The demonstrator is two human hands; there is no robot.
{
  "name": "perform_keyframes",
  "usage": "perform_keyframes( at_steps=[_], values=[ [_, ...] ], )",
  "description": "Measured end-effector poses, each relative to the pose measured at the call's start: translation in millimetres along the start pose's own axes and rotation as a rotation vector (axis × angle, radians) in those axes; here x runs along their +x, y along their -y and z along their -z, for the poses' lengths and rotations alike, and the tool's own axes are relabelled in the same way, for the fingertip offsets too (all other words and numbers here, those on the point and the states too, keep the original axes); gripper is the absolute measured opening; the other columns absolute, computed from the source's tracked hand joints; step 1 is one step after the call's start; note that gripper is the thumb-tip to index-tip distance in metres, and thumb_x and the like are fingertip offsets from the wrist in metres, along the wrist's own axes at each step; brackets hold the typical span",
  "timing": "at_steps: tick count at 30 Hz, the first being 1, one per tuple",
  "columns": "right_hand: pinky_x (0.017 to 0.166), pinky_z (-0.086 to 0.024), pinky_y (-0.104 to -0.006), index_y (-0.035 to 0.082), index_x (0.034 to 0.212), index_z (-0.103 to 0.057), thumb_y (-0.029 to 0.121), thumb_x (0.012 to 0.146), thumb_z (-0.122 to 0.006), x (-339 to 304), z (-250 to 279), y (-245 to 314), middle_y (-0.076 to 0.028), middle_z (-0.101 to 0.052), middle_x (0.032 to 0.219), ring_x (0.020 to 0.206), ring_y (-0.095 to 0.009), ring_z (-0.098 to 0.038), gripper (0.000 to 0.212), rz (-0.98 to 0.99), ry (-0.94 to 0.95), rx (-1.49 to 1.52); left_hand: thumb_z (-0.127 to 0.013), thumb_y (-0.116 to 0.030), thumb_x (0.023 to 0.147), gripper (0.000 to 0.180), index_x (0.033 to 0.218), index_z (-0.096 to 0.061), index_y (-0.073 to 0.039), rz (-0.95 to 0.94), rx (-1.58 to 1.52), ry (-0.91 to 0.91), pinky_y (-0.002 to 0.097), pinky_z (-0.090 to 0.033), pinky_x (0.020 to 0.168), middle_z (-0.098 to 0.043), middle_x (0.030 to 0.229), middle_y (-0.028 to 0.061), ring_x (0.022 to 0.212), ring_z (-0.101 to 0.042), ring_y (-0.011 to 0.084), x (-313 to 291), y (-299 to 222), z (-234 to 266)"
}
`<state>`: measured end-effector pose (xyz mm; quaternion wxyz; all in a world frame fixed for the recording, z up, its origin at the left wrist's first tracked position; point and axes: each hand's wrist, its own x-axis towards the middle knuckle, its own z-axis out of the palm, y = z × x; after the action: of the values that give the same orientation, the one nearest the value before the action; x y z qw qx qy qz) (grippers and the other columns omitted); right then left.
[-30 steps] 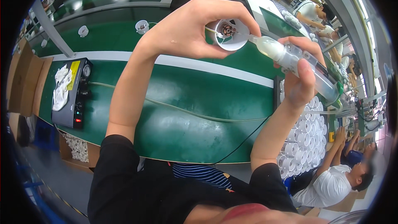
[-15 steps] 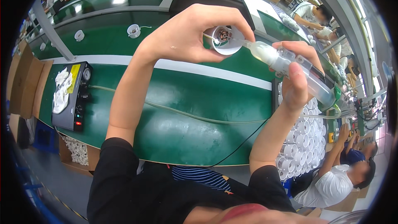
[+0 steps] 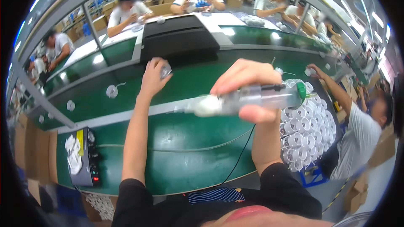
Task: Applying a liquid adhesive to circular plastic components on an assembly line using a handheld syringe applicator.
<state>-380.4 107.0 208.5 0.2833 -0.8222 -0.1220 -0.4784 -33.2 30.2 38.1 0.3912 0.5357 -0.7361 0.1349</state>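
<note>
My left hand reaches over the far green belt, its fingers curled around a small white round cup that is partly hidden and blurred. Closer to me, my right hand grips a clear dispensing syringe lying nearly level. White paste fills the syringe's front part, its thin tip points left, and a green cap closes the rear end. The tip is well apart from the cup.
A black dispenser box with a gauge and white cloth stands left. Stacked white cups fill the right side. White cups sit along the belt. A co-worker's hand holds a cup at right. A pale tube crosses the table.
My left hand has carried the cup away from the syringe tip, out over the belt. The syringe has swung from slanting to nearly level. The whole view has shifted, showing more people opposite.
</note>
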Motion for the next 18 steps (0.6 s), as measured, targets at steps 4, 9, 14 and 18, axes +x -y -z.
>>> perform_keyframes(
  at_steps=[4,9,14,18],
  values=[
    [0.080,-0.059,-0.0373,-0.002,0.105,-0.077,0.025,0.085,-0.079,-4,-2,18,-0.029,-0.068,0.119,0.095,-0.032,-0.069,0.033,0.141,-0.090,0.146,-0.074,-0.009,0.083,0.055,0.137,-0.060,-0.010,0.314,-0.045,0.119,0.0470,-0.048,0.105,-0.061,0.130,0.0165,0.121,-0.058,0.0400,-43,64,-57],
    [0.088,-0.056,-0.0436,0.002,0.107,-0.075,0.008,0.084,-0.073,0,9,18,-0.024,-0.069,0.118,0.104,-0.035,-0.064,0.024,0.238,-0.003,0.304,-0.070,-0.006,0.084,0.057,0.140,-0.059,-0.010,0.263,0.114,0.104,0.0462,-0.047,0.107,-0.058,0.136,0.0176,0.125,-0.057,0.0401,-48,67,-49],
    [0.091,-0.058,-0.0399,0.002,0.106,-0.077,0.005,0.080,-0.071,0,11,23,-0.017,-0.072,0.112,0.104,-0.030,-0.070,0.027,0.311,-0.018,0.212,-0.069,-0.007,0.088,0.054,0.141,-0.057,-0.007,0.355,0.012,-0.036,0.0443,-0.049,0.106,-0.056,0.139,0.0175,0.128,-0.057,0.0402,-43,50,-45],
    [0.092,-0.057,-0.0402,0.003,0.101,-0.079,0.003,0.079,-0.072,1,2,25,-0.015,-0.073,0.108,0.103,-0.030,-0.070,0.023,0.276,-0.014,0.290,-0.072,-0.012,0.091,0.051,0.140,-0.059,-0.009,0.498,-0.176,-0.107,0.0423,-0.050,0.104,-0.058,0.136,0.0179,0.122,-0.062,0.0369,-51,80,-46]
  ],
)
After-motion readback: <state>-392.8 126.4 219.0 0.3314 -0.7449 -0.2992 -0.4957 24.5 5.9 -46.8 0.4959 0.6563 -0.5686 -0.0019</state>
